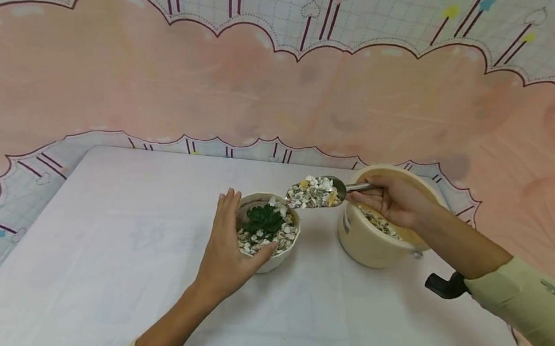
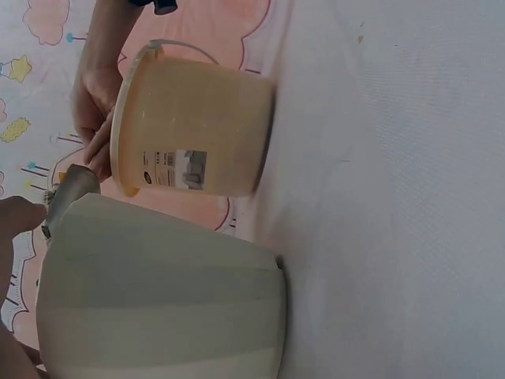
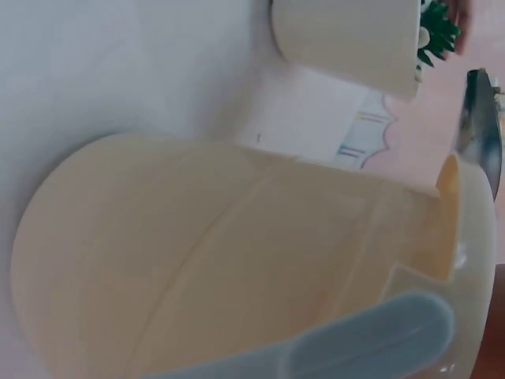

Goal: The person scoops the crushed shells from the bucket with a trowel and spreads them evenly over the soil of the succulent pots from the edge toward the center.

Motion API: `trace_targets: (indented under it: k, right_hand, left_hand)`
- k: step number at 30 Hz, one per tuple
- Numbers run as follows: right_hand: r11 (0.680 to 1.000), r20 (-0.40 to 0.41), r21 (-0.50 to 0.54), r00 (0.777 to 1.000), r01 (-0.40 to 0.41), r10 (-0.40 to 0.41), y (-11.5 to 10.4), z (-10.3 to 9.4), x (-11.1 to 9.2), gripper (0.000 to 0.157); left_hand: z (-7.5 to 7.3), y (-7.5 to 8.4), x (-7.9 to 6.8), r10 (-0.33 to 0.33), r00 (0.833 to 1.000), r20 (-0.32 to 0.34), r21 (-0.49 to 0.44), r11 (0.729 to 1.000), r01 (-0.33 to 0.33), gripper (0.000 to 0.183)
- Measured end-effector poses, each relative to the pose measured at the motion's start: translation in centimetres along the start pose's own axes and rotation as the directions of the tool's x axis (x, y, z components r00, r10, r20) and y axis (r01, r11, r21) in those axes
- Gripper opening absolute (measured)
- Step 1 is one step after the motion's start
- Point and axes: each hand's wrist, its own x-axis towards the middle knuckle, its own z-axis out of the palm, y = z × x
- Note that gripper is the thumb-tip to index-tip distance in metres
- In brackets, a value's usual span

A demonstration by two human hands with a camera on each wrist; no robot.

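Observation:
A white faceted plant pot (image 1: 274,263) stands on the table, holding a green succulent (image 1: 264,218) amid pale stone chips (image 1: 286,235). My left hand (image 1: 228,253) holds the pot at its rim, fingers along the left side and thumb at the front. In my right hand (image 1: 391,198) is the handle of a metal scoop (image 1: 340,187), gripped between thumb and fingers. Mixed white, grey and yellowish chips (image 1: 312,192) heap the scoop, and its tip overlaps the pot's right rim in the head view. The left wrist view shows the pot's side (image 2: 158,292) close up.
A cream bucket (image 1: 369,250) with more chips inside stands right of the pot, under my right hand. Its grey handle (image 3: 371,335) hangs down the side in the right wrist view. A white cloth (image 1: 115,268) covers the table, and a patterned pink curtain (image 1: 215,84) hangs behind.

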Motion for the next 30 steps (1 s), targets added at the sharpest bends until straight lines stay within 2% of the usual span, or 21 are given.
trace_targets:
  k: [6,13,30]
  right_hand:
    - [0.999,-0.033,-0.047,0.999,0.027,-0.028,0.1,0.7,0.2,0.036]
    - [0.993,-0.070,-0.113,0.997,0.030,-0.039,0.2,1.4,0.5,0.037]
    - [0.980,-0.065,-0.197,0.997,0.025,-0.039,0.5,2.7,1.7,0.028]
  left_hand:
    - [0.4,-0.6,-0.1,-0.031,0.999,0.028,0.000,1.000,0.031,0.122]
    - [0.5,-0.7,-0.1,-0.042,0.998,0.040,0.002,0.999,0.042,0.135]
    - [0.5,-1.2,0.0,-0.014,0.999,0.047,-0.016,1.000,0.014,0.138]
